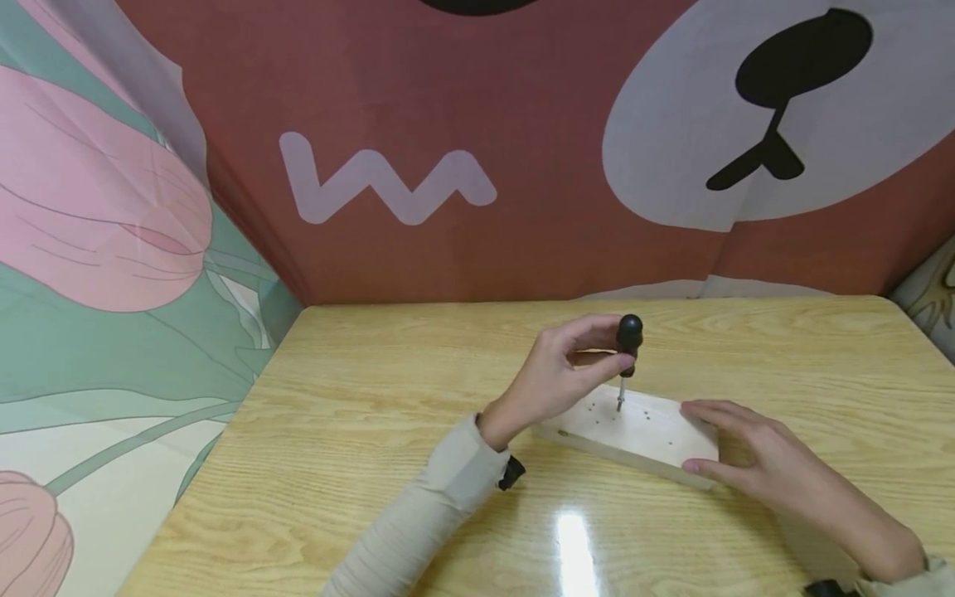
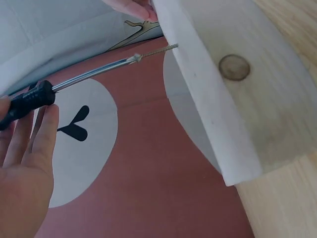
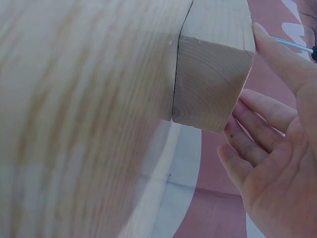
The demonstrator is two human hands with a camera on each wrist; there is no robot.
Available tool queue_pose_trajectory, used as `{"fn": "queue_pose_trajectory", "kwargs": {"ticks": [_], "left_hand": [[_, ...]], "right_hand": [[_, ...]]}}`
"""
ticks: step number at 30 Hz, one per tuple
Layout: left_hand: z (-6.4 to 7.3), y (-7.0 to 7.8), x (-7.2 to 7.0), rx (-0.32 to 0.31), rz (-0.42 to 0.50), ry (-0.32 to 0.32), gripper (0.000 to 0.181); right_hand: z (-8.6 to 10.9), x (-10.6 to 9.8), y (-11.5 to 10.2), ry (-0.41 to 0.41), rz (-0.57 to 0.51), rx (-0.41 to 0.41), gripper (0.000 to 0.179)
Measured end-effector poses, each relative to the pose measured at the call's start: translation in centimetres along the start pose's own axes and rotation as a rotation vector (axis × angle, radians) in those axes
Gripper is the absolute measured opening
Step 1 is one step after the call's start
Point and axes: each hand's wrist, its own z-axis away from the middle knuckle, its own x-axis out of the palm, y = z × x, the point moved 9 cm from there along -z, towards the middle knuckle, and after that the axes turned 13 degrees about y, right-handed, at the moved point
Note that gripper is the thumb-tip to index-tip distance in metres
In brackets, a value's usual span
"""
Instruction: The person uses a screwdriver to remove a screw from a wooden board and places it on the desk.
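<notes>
My left hand holds a screwdriver by its black handle, thumb on one side and fingers on the other. Its metal shaft points down at a pale wooden block on the table. Between the driver tip and the block stands a long screw, its head at the tip and its point at the block's top face. Several small holes dot that face, and a round dark knot marks one side. At the block's right end my right hand grips it, thumb on the near side, fingers on the far side.
The block lies on a wood-grain table, towards its right half. Behind the table's back edge hangs a reddish-brown printed cloth, with a floral cloth at the left. Black straps show at both wrists.
</notes>
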Motion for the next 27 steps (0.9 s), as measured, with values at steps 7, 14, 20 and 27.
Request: {"fn": "queue_pose_trajectory", "kwargs": {"ticks": [7, 14, 20, 27], "left_hand": [[0.01, -0.08, 0.13, -0.059, -0.043, -0.067, 0.044], [-0.14, -0.14, -0.25, -0.074, -0.093, -0.026, 0.046], [-0.17, -0.12, -0.47, -0.083, -0.061, 0.015, 0.047], [-0.25, 0.18, -0.68, -0.047, -0.035, 0.049, 0.047]], "right_hand": [[-0.01, -0.12, -0.09, 0.017, -0.01, -0.011, 0.062], [-0.03, -0.02, 0.05, -0.002, 0.009, 0.005, 0.063], [-0.02, 0.19, 0.01, -0.032, 0.01, 0.021, 0.063], [-0.08, 0.17, 0.03, -0.033, 0.022, 0.023, 0.064]]}}
